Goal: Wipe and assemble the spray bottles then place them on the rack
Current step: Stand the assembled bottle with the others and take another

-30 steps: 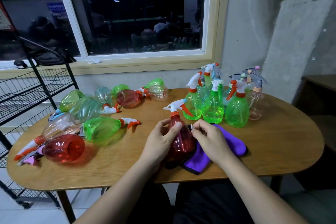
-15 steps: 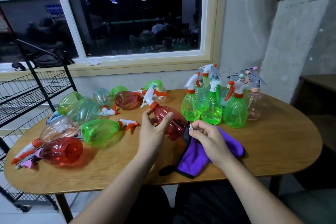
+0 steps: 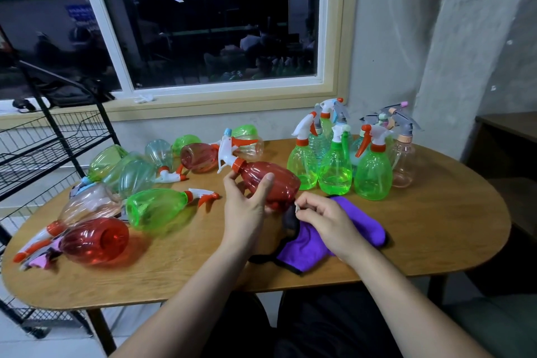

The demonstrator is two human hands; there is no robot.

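Red see-through plastic marks the bottle (image 3: 273, 183), tilted above the table (image 3: 436, 227) with its white trigger up and to the left; whether it holds liquid cannot be told. The left hand (image 3: 244, 209) grips it, thumb and fingers curled round its body. The right hand (image 3: 325, 218), fingers curled narrow, pinches a pale scrap (image 3: 297, 208) just beside the bottle's base and rests on the purple cloth (image 3: 363, 221). Green bottles (image 3: 334, 174) stand behind.

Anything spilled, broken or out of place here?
No spill or damage shows. The table looks untidy on its left: bottles lie on their sides, like the green bottle, while the upright bottles stand grouped back right. The left hand holds the red bottle tilted; the right hand pinches the purple cloth.
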